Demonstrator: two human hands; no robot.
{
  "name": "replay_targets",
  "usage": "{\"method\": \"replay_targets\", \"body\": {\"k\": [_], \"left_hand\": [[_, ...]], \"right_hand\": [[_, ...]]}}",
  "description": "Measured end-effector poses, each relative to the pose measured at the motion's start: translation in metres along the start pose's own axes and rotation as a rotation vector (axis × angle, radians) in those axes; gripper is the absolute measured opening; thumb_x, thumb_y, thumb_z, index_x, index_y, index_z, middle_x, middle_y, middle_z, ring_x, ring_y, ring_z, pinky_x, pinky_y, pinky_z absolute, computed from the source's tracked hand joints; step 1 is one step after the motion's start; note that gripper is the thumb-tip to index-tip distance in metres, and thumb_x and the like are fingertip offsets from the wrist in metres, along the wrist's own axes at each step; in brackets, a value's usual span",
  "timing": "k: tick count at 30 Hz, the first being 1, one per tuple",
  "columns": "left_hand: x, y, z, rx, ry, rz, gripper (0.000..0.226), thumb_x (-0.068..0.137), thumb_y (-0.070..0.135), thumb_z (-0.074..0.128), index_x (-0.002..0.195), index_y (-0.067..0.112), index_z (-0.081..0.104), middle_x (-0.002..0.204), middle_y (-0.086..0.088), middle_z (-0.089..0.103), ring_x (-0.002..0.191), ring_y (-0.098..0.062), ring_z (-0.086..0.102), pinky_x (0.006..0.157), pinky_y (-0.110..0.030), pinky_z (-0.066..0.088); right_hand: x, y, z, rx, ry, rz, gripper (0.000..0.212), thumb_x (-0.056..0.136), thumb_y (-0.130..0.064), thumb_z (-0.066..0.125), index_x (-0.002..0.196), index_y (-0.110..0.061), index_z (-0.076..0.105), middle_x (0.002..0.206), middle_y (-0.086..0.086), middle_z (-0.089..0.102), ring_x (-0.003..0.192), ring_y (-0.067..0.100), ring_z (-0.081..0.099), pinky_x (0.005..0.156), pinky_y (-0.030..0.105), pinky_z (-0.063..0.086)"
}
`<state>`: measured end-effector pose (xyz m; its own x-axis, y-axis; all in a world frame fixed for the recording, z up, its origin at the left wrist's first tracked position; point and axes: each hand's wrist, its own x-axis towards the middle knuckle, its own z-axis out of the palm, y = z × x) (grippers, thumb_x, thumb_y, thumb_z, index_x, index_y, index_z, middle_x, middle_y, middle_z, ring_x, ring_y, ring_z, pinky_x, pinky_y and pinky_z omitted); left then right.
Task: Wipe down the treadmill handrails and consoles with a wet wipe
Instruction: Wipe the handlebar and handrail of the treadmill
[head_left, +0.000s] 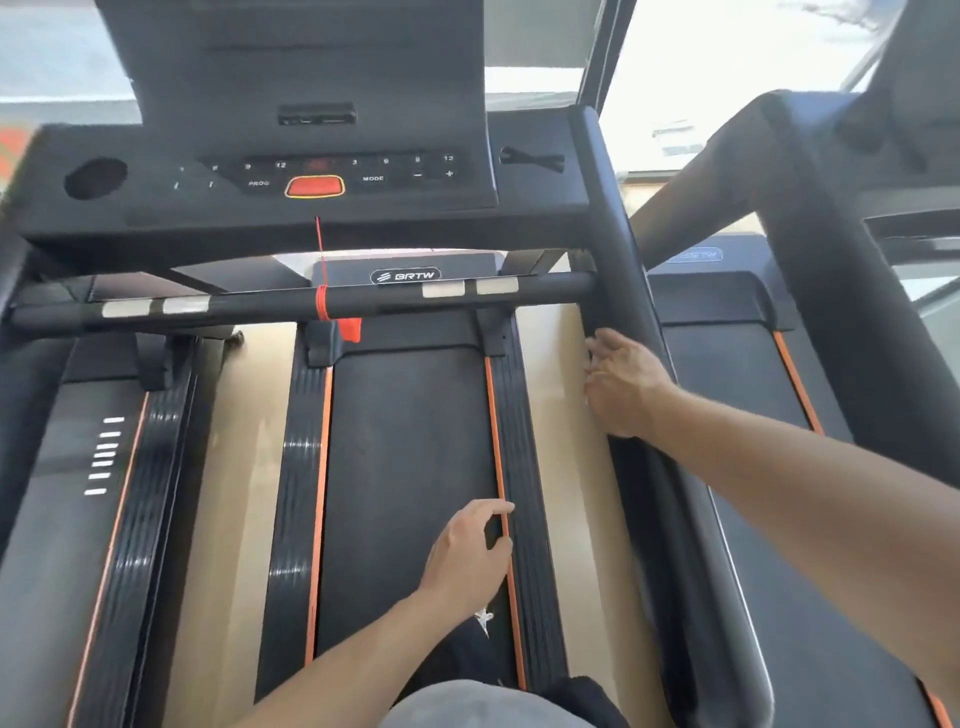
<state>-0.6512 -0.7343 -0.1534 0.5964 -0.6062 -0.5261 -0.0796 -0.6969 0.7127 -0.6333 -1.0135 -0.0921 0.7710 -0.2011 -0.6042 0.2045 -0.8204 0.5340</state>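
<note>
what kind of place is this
Most likely a gym. Several treadmills stand side by side: the middle one with its console and front handrail, another running belt to the right, a third at left. The right hand rests on the side handrail.

Black console (311, 171) with a red, yellow-rimmed button (315, 186); black crossbar (291, 304) bearing 4 silver pads and a red cord (321, 291); black belt (410, 467) edged with orange stripes.
</note>
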Motion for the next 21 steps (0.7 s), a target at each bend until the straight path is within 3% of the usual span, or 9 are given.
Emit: {"method": "replay_targets", "body": {"k": [3,6,10,14,16,18,21], "left_hand": [[-0.003,0.011,0.004,0.02,-0.029,0.033,0.039,0.098,0.019,0.056,0.132,0.037,0.056,0.139,0.024,0.052,0.125,-0.009,0.054,0.107,-0.026,0.041],[-0.01,0.023,0.018,0.025,-0.044,0.11,0.039,0.098,0.018,0.057,0.133,0.035,0.057,0.138,0.023,0.054,0.13,-0.001,0.048,0.107,-0.022,0.037],[-0.035,0.036,0.049,0.004,-0.05,0.186,0.045,0.098,0.018,0.056,0.14,0.034,0.053,0.143,0.022,0.052,0.135,0.001,0.043,0.112,-0.023,0.034],[-0.078,0.039,0.085,-0.006,-0.064,0.237,0.054,0.097,0.017,0.057,0.147,0.035,0.047,0.146,0.023,0.049,0.137,0.004,0.041,0.118,-0.027,0.034],[-0.1,0.039,0.102,-0.008,-0.073,0.258,0.059,0.096,0.015,0.058,0.149,0.036,0.044,0.146,0.023,0.049,0.137,0.005,0.041,0.117,-0.026,0.034],[-0.121,0.039,0.118,-0.044,-0.082,0.269,0.067,0.094,0.012,0.059,0.152,0.038,0.038,0.147,0.025,0.048,0.137,0.008,0.04,0.117,-0.025,0.033],[-0.149,0.039,0.141,-0.104,-0.063,0.239,0.072,0.095,0.011,0.06,0.155,0.037,0.031,0.15,0.026,0.043,0.138,0.009,0.037,0.12,-0.03,0.031]], "right_hand": [[-0.052,-0.038,0.016,0.073,-0.022,-0.137,0.049,0.101,-0.032,0.036,0.142,-0.014,0.057,0.156,0.01,0.047,0.155,0.026,0.021,0.122,0.046,0.015],[-0.115,-0.077,0.033,0.142,-0.027,-0.238,0.044,0.098,-0.031,0.041,0.131,-0.015,0.066,0.145,0.007,0.058,0.151,0.028,0.028,0.12,0.045,0.017],[-0.191,-0.128,0.065,0.082,-0.018,-0.313,0.047,0.102,-0.037,0.039,0.137,-0.014,0.063,0.15,0.007,0.053,0.15,0.033,0.023,0.123,0.05,0.005],[-0.242,-0.15,0.087,0.09,0.121,-0.263,0.049,0.103,-0.036,0.04,0.142,-0.012,0.058,0.156,0.012,0.044,0.153,0.037,0.013,0.121,0.053,-0.016],[-0.258,-0.155,0.104,0.269,0.319,-0.189,0.052,0.101,-0.035,0.047,0.147,-0.012,0.052,0.164,0.013,0.031,0.156,0.035,0.003,0.121,0.051,-0.018],[-0.269,-0.162,0.122,0.542,0.537,-0.035,0.066,0.099,-0.037,0.054,0.157,-0.012,0.036,0.169,0.009,0.02,0.158,0.03,-0.001,0.126,0.048,-0.004],[-0.275,-0.182,0.136,1.006,0.622,0.219,0.082,0.102,-0.043,0.056,0.163,-0.013,0.011,0.171,0.001,-0.001,0.157,0.018,-0.01,0.128,0.04,0.013]]}}
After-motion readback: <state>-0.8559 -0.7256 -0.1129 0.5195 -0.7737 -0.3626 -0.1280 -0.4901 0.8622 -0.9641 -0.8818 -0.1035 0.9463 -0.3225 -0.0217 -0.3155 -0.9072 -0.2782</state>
